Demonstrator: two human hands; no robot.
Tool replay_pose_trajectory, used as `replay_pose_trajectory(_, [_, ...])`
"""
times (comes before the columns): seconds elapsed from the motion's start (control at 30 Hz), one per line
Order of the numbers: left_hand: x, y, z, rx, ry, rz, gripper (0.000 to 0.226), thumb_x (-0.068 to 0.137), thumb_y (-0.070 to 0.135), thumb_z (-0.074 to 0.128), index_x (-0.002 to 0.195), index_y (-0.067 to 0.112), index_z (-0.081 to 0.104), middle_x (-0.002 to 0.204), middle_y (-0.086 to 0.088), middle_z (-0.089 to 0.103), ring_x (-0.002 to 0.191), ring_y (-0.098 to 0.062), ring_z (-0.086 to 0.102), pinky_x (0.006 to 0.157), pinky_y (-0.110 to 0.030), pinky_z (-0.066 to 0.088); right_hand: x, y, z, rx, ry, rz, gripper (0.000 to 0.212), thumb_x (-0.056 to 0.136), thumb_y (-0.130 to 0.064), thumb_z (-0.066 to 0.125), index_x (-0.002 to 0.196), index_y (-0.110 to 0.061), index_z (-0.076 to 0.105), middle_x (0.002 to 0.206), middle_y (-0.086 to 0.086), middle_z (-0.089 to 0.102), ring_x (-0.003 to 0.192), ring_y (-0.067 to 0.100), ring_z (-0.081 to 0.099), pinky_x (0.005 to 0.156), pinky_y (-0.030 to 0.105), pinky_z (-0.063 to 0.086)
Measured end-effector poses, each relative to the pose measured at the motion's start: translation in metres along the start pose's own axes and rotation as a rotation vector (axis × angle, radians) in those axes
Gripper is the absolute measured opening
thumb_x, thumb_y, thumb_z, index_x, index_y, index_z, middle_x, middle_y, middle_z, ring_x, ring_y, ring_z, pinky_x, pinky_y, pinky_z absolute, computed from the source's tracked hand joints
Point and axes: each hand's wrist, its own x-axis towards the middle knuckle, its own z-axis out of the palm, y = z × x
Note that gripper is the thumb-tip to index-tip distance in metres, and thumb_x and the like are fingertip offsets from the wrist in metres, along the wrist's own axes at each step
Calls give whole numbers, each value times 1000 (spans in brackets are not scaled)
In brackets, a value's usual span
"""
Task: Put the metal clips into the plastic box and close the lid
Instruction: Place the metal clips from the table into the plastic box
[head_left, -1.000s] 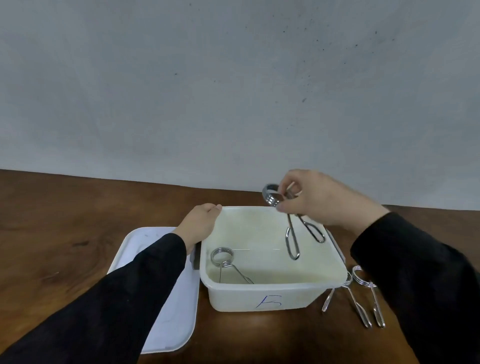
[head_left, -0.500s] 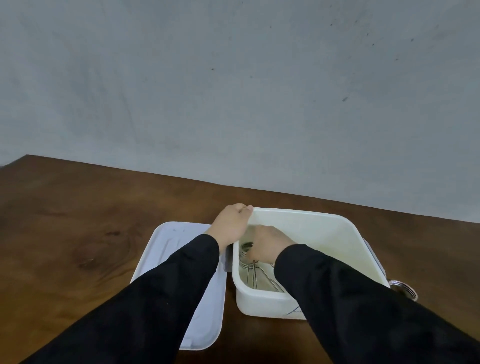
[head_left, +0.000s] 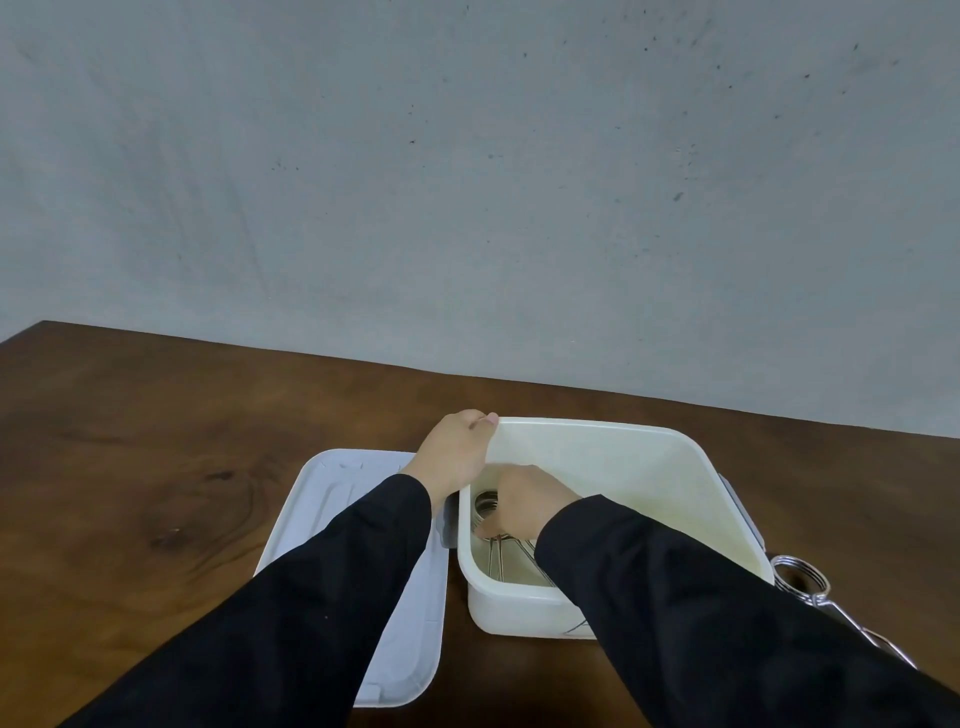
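A white plastic box (head_left: 623, 447) stands open on the brown table. My left hand (head_left: 457, 452) grips its far left corner rim. My right hand (head_left: 524, 501) is down inside the box at its left end, fingers curled over the coiled top of a metal clip (head_left: 485, 506); wire legs of clips (head_left: 498, 558) lie on the box floor below it. Whether the fingers still pinch the clip is hidden. Another metal clip (head_left: 800, 579) lies on the table right of the box, partly behind my right sleeve. The white lid (head_left: 332, 499) lies flat left of the box.
The brown wooden table (head_left: 156, 467) runs back to a grey wall (head_left: 467, 182). Its left corner edge shows at the far left. My black sleeves cover the near part of the lid and the box front.
A second ago my right hand held a clip above the box; it has since gone down into the box's left end. The view has swung left. My left hand stays on the rim.
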Motion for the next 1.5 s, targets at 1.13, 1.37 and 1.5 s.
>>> replay_pose_trajectory(1.13, [1,3,3,53,33,22,37,102,36,43,102,7,66,98,-6,60,87,-22,50,64,-23,35,-119,299,-46,167,88,562,83,84,-36,79,152,-13,38,151,9,48,134,25,50,109,35,40])
replay_pose_trajectory(1.37, [0,4,2,42,19,-5,35,102,39,43,103,12,65,96,-4,62,94,-25,55,72,-31,39,-109,302,-24,64,201,592,70,82,-29,80,143,-12,50,134,8,62,120,23,60,96,31,50])
replay_pose_trajectory(1.5, [-4,7,3,38,17,4,28,103,37,42,100,15,60,97,-4,58,90,-22,51,67,-29,37,-111,299,-32,11,264,646,56,82,-31,79,128,-9,57,114,8,67,92,20,61,79,29,53])
